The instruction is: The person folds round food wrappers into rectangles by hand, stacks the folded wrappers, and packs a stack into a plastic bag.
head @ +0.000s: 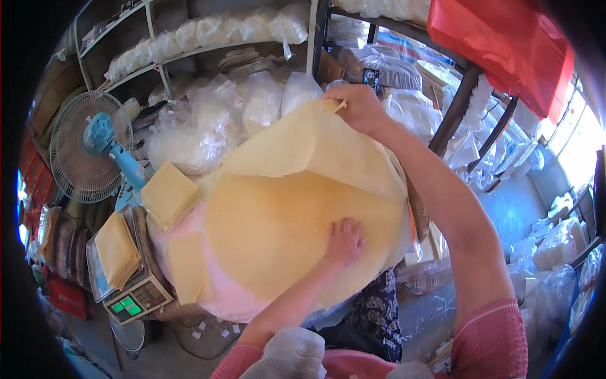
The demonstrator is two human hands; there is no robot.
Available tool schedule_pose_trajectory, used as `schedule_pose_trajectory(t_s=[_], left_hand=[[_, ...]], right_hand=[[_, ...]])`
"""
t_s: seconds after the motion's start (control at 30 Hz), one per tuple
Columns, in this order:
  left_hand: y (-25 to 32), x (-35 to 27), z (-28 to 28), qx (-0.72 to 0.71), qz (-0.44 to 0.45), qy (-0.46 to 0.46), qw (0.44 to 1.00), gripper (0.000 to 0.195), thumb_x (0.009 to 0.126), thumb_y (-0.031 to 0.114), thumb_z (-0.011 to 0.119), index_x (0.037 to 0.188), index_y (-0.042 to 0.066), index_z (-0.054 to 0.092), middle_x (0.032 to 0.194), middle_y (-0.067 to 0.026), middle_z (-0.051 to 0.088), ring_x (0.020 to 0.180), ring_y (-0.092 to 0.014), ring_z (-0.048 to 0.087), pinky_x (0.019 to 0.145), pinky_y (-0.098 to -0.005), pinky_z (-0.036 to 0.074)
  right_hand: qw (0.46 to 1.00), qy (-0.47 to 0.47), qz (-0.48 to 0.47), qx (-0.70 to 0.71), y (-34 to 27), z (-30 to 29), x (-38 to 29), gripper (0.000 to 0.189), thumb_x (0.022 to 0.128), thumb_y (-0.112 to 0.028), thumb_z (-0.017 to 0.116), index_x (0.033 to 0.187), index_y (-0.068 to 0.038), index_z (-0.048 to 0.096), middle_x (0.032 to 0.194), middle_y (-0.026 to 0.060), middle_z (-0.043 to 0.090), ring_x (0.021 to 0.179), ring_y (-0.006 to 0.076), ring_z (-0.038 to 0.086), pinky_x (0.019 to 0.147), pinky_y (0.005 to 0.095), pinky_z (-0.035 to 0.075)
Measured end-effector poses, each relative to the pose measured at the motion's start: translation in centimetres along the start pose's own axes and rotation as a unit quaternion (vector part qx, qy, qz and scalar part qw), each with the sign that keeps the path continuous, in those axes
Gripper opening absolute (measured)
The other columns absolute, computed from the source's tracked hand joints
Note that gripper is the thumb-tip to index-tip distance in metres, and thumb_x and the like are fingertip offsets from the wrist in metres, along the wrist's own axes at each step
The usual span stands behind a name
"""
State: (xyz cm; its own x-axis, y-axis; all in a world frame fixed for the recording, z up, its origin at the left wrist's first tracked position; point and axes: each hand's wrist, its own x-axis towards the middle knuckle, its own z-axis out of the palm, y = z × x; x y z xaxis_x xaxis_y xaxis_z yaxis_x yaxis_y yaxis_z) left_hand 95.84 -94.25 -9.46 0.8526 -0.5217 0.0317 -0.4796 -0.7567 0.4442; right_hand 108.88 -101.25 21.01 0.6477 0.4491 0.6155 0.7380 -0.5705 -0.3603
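Observation:
A large round stack of thin yellow sheets (265, 227) lies before me on a pink-and-white cloth or plastic covering (227, 289). My right hand (357, 106), at the far side, pinches the edge of the top sheet (284, 142), which is raised and folded back in a curved flap. My left hand (346, 240) rests on the stack below the flap, fingers bent and slightly spread, holding nothing visible. To the left sit a stack of square yellow sheets (169, 192) and a folded yellow piece (187, 267). More folded sheets (116, 248) lie on a digital scale (138, 301).
A blue fan (100, 135) stands at the left. Filled clear plastic bags (199, 128) line the far side beneath a shelf (189, 54). A phone (370, 78) stands beyond my right hand. Red plastic (506, 52) hangs at upper right, near a dark post (454, 111).

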Motion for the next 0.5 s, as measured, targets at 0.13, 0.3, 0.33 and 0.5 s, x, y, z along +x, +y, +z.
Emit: schedule_pose_trajectory(t_s=[0.13,0.3,0.33,0.5], left_hand=[[-4.1,4.9,-1.4,0.083,-0.045,0.11,0.989,0.069,0.095,0.056,0.043,0.156,0.03,0.023,0.164,-0.0124,0.011,0.15,-0.043,0.003,0.115,-0.0665,0.002],[-4.2,6.1,-4.5,0.07,-0.067,0.05,0.994,0.071,0.095,0.063,0.037,0.157,0.031,0.021,0.165,-0.0117,0.007,0.15,-0.043,0.0,0.115,-0.067,0.001],[-4.6,5.8,-4.4,0.079,-0.067,0.056,0.993,0.072,0.095,0.065,0.036,0.157,0.032,0.021,0.165,-0.0118,0.007,0.15,-0.043,0.001,0.115,-0.0672,0.0],[-3.9,6.7,-4.7,0.086,-0.07,0.032,0.993,0.07,0.095,0.065,0.035,0.156,0.032,0.024,0.165,-0.0112,0.009,0.15,-0.044,0.001,0.115,-0.067,0.0]], right_hand=[[1.0,-0.024,-0.014,0.012,1.4,-0.2,2.5,0.022,0.074,-0.015,0.074,0.095,-0.01,0.073,0.09,0.0134,0.071,0.084,0.0292,0.069,0.076,0.0346,0.052],[0.998,0.02,0.001,-0.062,4.0,-4.9,7.8,0.022,0.079,-0.014,0.07,0.101,-0.012,0.074,0.093,0.0139,0.072,0.087,0.0288,0.069,0.08,0.0344,0.052],[0.996,0.033,0.027,-0.079,3.4,-6.3,8.9,0.019,0.081,-0.012,0.072,0.1,-0.01,0.074,0.09,0.0022,0.073,0.084,0.0112,0.064,0.08,0.0284,0.051],[0.967,0.16,-0.116,-0.162,3.8,-15.0,15.3,0.01,0.083,-0.01,0.066,0.09,-0.008,0.073,0.08,0.0068,0.071,0.076,0.0116,0.062,0.069,0.032,0.049]])
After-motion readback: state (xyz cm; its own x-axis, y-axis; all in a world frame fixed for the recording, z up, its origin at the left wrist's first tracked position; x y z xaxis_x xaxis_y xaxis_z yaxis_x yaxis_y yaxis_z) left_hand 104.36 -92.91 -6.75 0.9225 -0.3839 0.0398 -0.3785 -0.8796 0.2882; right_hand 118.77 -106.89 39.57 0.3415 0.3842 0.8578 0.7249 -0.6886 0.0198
